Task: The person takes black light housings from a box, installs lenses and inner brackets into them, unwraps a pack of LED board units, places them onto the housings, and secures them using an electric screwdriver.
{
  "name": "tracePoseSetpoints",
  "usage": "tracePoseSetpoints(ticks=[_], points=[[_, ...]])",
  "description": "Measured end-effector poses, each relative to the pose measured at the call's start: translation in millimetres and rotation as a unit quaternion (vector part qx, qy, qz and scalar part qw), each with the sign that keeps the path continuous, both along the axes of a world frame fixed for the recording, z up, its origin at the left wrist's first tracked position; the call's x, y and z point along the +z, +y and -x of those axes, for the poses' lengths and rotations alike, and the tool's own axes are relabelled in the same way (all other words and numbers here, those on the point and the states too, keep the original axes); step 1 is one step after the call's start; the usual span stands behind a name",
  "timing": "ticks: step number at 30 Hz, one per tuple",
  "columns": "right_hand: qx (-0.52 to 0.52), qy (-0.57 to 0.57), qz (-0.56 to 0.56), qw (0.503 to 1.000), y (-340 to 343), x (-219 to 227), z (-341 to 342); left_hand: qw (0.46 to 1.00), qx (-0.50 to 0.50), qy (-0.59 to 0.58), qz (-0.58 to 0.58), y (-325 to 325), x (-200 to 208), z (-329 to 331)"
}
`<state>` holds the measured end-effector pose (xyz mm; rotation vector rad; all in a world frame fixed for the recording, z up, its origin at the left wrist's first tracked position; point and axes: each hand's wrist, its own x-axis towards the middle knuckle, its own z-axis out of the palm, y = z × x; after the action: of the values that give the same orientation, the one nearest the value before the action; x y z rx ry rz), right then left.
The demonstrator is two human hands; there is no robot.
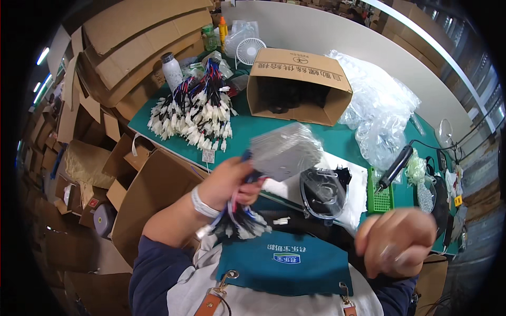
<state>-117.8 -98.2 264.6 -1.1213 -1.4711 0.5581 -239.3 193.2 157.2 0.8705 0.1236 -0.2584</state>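
My left hand (232, 184) is closed round a bundle of cables (243, 224), whose white plug ends hang below the fist. From the top of the same hand juts a flat, greyish, shiny clear-plastic piece (287, 150), blurred; it may be a stack of bags. On the right, my right hand (398, 242) is raised with its fingers curled in, blurred by motion; what it holds, if anything, is hidden. Between the hands, a black device with a clear rounded cover (324, 193) rests on white sheeting (358, 184). One loose white connector (281, 221) lies near my apron.
A heap of cables with white connectors (195, 113) lies at the back left, beside a white bottle (172, 72). Behind stand a small fan (250, 52) and an open carton (300, 66). To the right are clear plastic bags (377, 100), a green tray (379, 200) and an electric screwdriver (396, 167).
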Motion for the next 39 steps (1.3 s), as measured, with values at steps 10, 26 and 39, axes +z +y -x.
tracePoseSetpoints(ticks=[10, 26, 39], points=[[-0.492, -0.488, 0.177, 0.698, -28.1, -8.5, -21.5, 0.849, -0.183, -0.099, -0.486, -4.3, 3.5, 35.7], [-0.678, -0.047, -0.157, 0.716, -197.8, -28.9, -169.3, 0.585, 0.063, -0.255, -0.768, -13.5, -2.0, 42.7], [-0.753, -0.122, -0.061, 0.644, -307.1, 13.4, -342.7, 0.698, 0.267, -0.039, -0.663, 29.8, 14.2, -39.4]])
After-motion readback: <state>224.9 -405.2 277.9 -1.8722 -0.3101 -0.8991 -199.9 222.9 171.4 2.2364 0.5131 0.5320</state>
